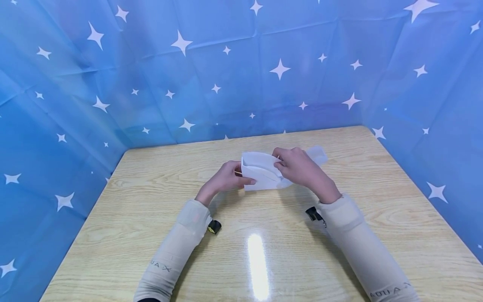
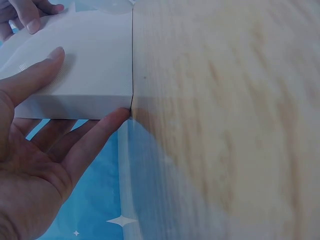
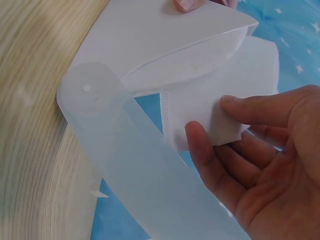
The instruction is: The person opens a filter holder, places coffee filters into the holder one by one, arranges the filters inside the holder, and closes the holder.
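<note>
A flat white box (image 1: 262,175) with a curved opening is held up over the table. My left hand (image 1: 228,176) grips its left end; in the left wrist view the thumb lies on the broad face and the fingers go under the narrow side. My right hand (image 1: 298,167) pinches a white folded sheet (image 3: 220,85) with an embossed edge between thumb and fingers, right at the box's opening. A translucent strip (image 3: 150,155) with a rounded end and a small white dot overlaps the box's corner and runs beneath the right hand.
Under both arms is a light wood-grain table (image 1: 151,209) with a bright light reflection near the front. A blue cloth (image 1: 226,75) with white stars hangs behind and along the sides. Small black devices (image 1: 214,227) stick out at both sleeve cuffs.
</note>
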Motion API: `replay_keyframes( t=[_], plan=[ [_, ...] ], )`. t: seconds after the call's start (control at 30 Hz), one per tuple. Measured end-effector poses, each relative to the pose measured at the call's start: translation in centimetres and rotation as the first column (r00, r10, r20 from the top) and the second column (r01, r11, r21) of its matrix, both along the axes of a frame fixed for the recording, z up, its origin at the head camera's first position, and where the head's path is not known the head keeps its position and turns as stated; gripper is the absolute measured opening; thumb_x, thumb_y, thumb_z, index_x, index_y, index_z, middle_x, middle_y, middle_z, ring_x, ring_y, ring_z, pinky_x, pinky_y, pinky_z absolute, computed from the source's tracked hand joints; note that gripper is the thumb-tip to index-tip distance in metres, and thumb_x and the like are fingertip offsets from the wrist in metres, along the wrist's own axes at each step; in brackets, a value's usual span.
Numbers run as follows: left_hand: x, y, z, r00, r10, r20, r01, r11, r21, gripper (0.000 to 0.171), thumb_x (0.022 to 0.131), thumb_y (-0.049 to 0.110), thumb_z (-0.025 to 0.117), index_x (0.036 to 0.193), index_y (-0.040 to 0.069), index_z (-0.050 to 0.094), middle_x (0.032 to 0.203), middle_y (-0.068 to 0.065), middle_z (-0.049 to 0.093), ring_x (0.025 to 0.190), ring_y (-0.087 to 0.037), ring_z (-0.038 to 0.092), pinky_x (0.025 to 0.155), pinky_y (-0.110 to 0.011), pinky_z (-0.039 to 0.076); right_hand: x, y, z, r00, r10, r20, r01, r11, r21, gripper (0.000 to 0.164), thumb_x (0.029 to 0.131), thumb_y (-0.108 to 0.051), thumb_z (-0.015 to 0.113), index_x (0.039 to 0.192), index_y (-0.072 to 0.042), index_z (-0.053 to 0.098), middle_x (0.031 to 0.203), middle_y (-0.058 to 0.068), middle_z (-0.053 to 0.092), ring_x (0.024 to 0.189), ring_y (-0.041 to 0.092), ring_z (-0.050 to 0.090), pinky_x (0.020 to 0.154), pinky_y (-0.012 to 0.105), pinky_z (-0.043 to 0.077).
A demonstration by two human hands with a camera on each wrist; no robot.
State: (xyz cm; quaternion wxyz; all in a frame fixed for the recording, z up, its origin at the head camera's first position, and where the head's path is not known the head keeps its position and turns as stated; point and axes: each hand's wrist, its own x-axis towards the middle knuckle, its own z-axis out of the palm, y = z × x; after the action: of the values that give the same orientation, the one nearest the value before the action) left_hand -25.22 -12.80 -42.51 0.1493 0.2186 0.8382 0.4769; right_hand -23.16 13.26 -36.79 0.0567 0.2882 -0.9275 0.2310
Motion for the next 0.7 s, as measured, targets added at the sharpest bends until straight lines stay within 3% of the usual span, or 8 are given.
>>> replay_keyframes(
  t=[0.23,0.5,0.7],
  plan=[
    [-0.06,0.0,-0.02,1.0,-0.003,-0.018,0.003,1.0,-0.013,0.038,0.09,0.027,0.083,0.125,0.018,0.071,0.112,-0.004,0.076,0.09,-0.019,0.072,0.076,-0.042,0.063,0.03,-0.14,-0.04,0.999,0.024,0.024,-0.024,1.0,0.005,0.009,0.102,-0.004,0.059,0.107,-0.004,0.067,0.061,0.0,0.05,0.054,0.013,0.035,0.056,0.029,0.035],
    [-0.08,-0.03,-0.08,1.0,0.0,-0.017,-0.001,1.0,-0.011,0.041,0.089,0.027,0.084,0.127,0.018,0.071,0.113,-0.005,0.076,0.09,-0.018,0.072,0.075,-0.037,0.062,0.03,-0.19,-0.31,0.998,0.027,0.064,-0.028,0.999,0.017,0.016,0.104,-0.004,0.054,0.114,-0.004,0.066,0.06,0.0,0.046,0.052,0.014,0.035,0.056,0.029,0.036],
    [-0.03,-0.04,-0.07,1.0,0.001,-0.007,-0.001,1.0,-0.007,0.041,0.089,0.027,0.084,0.127,0.018,0.07,0.113,-0.006,0.076,0.09,-0.022,0.073,0.076,-0.042,0.063,-0.08,-0.26,-0.42,0.998,0.025,0.059,-0.026,0.999,0.021,0.01,0.104,-0.008,0.057,0.104,-0.006,0.067,0.062,-0.001,0.05,0.052,0.014,0.039,0.055,0.029,0.037]
  ],
)
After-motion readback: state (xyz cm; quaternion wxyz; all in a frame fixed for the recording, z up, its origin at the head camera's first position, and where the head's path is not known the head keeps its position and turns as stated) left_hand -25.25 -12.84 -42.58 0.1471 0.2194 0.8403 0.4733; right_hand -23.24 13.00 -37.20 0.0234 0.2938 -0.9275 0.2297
